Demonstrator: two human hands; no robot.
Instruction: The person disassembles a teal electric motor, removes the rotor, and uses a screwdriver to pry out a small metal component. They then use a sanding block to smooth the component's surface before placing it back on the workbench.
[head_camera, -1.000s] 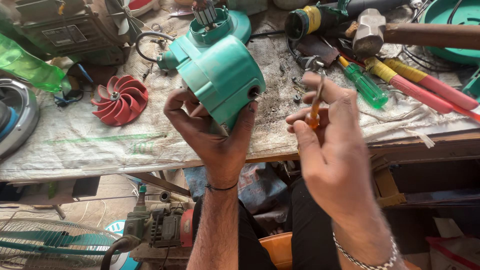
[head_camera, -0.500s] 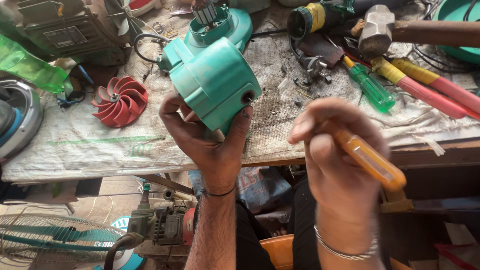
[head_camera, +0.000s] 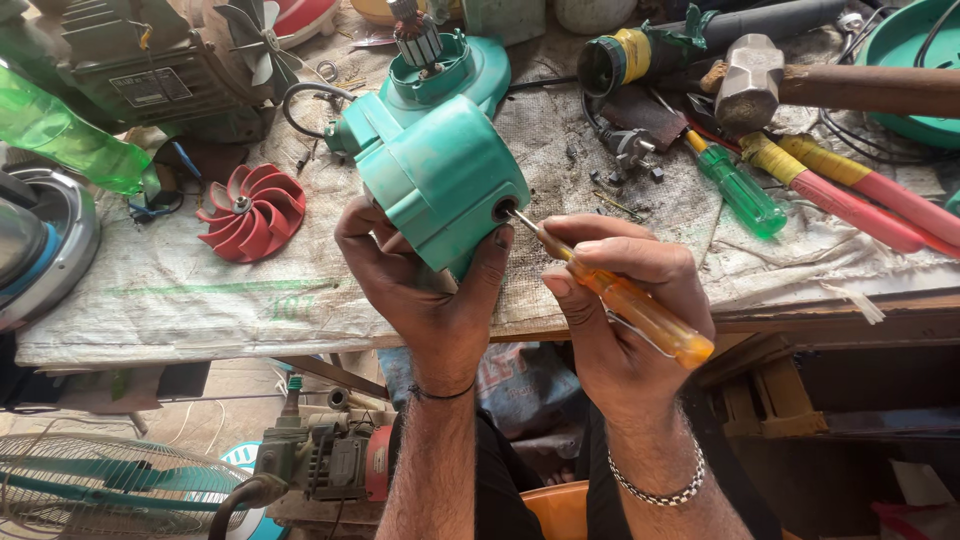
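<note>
My left hand (head_camera: 425, 290) grips a teal plastic motor housing (head_camera: 440, 180) from below, at the front edge of the workbench. My right hand (head_camera: 625, 320) holds a screwdriver with an orange see-through handle (head_camera: 630, 305). Its metal tip sits in a round hole (head_camera: 504, 211) at the housing's lower right corner. Behind the housing lies a teal blower base (head_camera: 450, 75) with a motor armature (head_camera: 415, 35) standing in it.
On the cloth-covered bench (head_camera: 200, 300) lie a red impeller (head_camera: 250, 212), a green-handled screwdriver (head_camera: 735, 185), a hammer (head_camera: 760, 75), red-and-yellow handled tools (head_camera: 850, 195) and a green bottle (head_camera: 70, 140). A grey motor (head_camera: 150, 70) sits back left. Below are a fan grille (head_camera: 90, 485) and a small motor (head_camera: 325, 460).
My right hand turned the orange screwdriver around and brought its tip into the housing's corner hole. My left hand kept its hold on the housing.
</note>
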